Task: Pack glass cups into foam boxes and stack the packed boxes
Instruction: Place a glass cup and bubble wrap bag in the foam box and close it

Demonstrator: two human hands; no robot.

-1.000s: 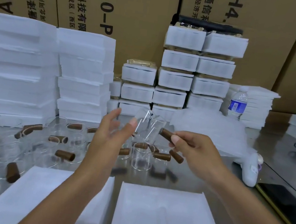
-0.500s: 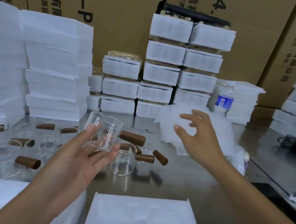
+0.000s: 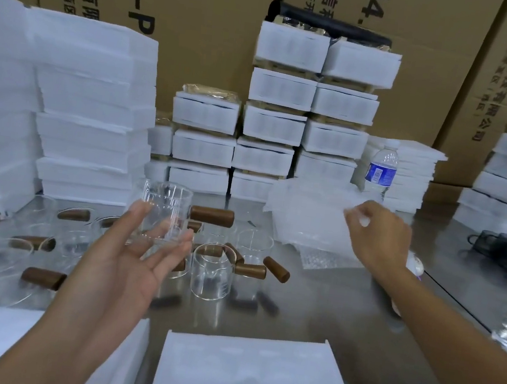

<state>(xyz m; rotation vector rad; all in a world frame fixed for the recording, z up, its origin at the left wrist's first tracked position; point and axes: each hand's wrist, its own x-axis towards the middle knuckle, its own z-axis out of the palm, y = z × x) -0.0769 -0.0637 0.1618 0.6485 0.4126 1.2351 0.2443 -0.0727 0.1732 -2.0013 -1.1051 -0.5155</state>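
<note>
1. The left hand (image 3: 127, 259) is spread, palm up, and a glass cup (image 3: 162, 212) rests upright on its fingertips (image 3: 186, 241), its brown wooden handle (image 3: 212, 216) sticking out to the right.
2. The right hand (image 3: 378, 234) pinches the edge of a bubble-wrap sheet (image 3: 310, 218) on the pile beside the water bottle (image 3: 381, 171).
3. More cups (image 3: 211, 271) stand on the steel table (image 3: 326, 314); two white foam boxes (image 3: 253, 378) lie at the near edge, and packed boxes (image 3: 278, 127) are stacked at the back.
4. The cup looks thin-walled, light, stiff, smooth and breakable; balanced on open fingers it could tip toward the handle.
5. A safer hold is probably fingers around the body, or the wooden handle, which offers more grip.
6. The wrap is soft and flimsy; one sheet may drag up others.
</note>
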